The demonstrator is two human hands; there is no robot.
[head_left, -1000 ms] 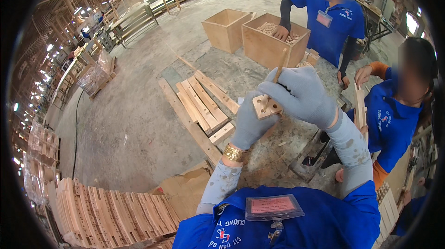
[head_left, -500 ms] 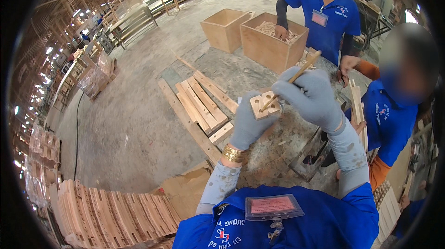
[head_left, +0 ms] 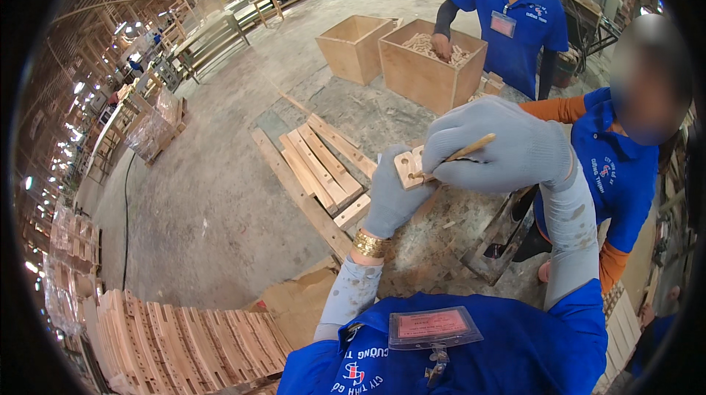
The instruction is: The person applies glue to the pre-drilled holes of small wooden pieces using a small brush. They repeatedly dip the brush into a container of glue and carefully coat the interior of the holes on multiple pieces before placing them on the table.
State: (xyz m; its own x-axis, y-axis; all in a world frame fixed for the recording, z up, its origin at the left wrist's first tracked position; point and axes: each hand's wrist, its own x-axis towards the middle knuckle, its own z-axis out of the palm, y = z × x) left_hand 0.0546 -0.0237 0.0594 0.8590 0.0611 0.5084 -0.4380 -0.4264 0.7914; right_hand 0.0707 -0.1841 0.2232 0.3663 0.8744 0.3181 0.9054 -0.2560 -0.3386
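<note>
Head view, counts first. Two gloved hands, both grey knit. Left hand (head_left: 393, 200) is closed around one small wooden block (head_left: 408, 167), held up at chest height; the block has a round hole in its face. Right hand (head_left: 496, 146) is curled shut, pinching one thin wooden stick (head_left: 463, 152); the stick's lower tip sits at the block's face, near the hole. Whether it is inside the hole I can't tell. Gold bracelet (head_left: 370, 244) on the left wrist.

Containers: two open plywood boxes on the concrete floor (head_left: 220, 196), side by side and touching. Left box (head_left: 355, 49): no contents visible from this angle. Right box (head_left: 430, 64): holds a heap of small pale wooden pieces, too many to count.

Other people: two nearby in blue shirts. One stands behind the right box with one hand (head_left: 441, 45) down in the pieces. A second person (head_left: 618, 167), with orange sleeves, is at the right edge, just beside the right hand. Two more people stand far off at the top of the frame.

On the floor below the hands: one group of wooden slats (head_left: 320, 171) lying flat, roughly six, parallel, with a longer one alongside. Lower left: one stack of slatted wooden panels (head_left: 169, 343), count unclear. One red badge (head_left: 432, 325) clipped to the wearer's blue shirt.
</note>
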